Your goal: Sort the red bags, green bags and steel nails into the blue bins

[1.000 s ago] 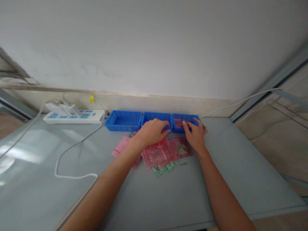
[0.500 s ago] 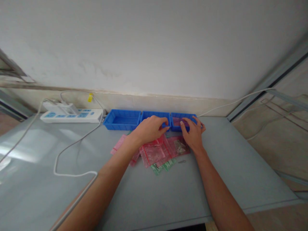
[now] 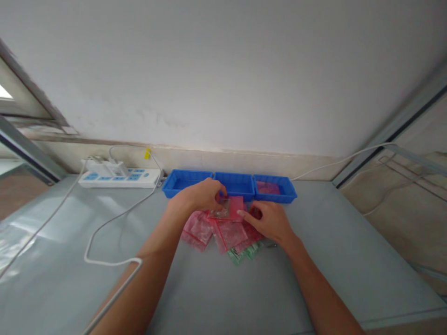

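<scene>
My left hand [image 3: 206,195] is closed on the left side of a pink zip bag [image 3: 236,208] with small pieces in it, above the pile. At the bag's right edge is my right hand [image 3: 270,221], thumb stretched towards it and the other fingers curled but apart from the thumb. Under the hands lie more pink zip bags [image 3: 198,231] and green bags [image 3: 238,256]. A small metal piece [image 3: 271,245] lies by my right wrist. Behind stand a left blue bin [image 3: 174,186], a middle blue bin [image 3: 246,188] and a right blue bin [image 3: 288,193]; the right one holds a pink bag [image 3: 267,187].
A white power strip [image 3: 146,177] with plugged-in adapters stands at the back left against the wall. Its white cable [image 3: 104,225] loops over the grey table [image 3: 226,298] and passes across my left forearm. Metal frame posts [image 3: 363,153] rise at the sides.
My right hand has come out of the right bin and moved down to the pile. My left hand has dropped from the middle bin onto a pink bag. The camera view has shifted slightly.
</scene>
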A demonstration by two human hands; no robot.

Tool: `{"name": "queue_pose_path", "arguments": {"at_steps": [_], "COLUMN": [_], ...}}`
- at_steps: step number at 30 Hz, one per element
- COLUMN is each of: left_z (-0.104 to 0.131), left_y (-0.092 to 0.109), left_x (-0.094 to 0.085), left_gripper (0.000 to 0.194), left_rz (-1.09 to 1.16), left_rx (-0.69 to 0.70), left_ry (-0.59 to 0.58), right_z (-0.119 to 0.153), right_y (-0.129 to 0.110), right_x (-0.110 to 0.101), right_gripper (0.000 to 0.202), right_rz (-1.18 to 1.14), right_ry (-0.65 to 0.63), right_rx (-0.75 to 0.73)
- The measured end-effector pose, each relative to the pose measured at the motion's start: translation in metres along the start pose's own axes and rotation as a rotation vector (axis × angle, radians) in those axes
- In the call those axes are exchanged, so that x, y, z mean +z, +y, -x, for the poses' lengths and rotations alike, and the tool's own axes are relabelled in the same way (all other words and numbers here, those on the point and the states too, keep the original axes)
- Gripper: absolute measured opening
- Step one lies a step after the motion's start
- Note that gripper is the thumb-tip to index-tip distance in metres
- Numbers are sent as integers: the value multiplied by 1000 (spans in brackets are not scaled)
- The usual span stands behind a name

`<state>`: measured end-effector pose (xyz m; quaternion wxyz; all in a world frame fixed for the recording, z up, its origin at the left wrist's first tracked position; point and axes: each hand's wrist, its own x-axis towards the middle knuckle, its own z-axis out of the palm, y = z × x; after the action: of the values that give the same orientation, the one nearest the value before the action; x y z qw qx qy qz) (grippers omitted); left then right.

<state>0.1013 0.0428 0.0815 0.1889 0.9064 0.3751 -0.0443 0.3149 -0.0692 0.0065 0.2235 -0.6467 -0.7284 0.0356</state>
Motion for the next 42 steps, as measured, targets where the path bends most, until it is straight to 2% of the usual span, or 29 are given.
{"name": "queue_pose_path", "arguments": {"at_steps": [7,10,15,23,26,30,34,38,42], "left_z": [-3,-5,-1,6,6,5,2,-3,-9], "left_y": [10,9,9,19,21,26,27,23,24], "left_x": [5,7,2,-5,-6,-7,-7,-6,-1], "left_gripper": [36,28,19,28,30,38,45,45,48], "left_rz": [-47,-51,-19,191,216,270,383,467,589], "left_rx": [-35,1,137,197,252,287,300,244,221], "left_ry": [-65,-24,87,73,130,233,329,363,344], "right_z": [-1,-1,0,0,-1,-1,-5,-8,-9], "right_y": [4,6,6,1,-1,0,3,8,10], "right_x": [13,12,9,0,0,4,4,1,0], "right_gripper": [41,37,29,33,32,32,35,45,78], "right_rz": [-96,-131,-177,-334,-455,-811,-1063,-1109,-1063], "right_ry": [-6,-1,52,139,134,66,112,152,232], "right_rx": [-57,-68,-95,-162,-100,26,131,216,223]}}
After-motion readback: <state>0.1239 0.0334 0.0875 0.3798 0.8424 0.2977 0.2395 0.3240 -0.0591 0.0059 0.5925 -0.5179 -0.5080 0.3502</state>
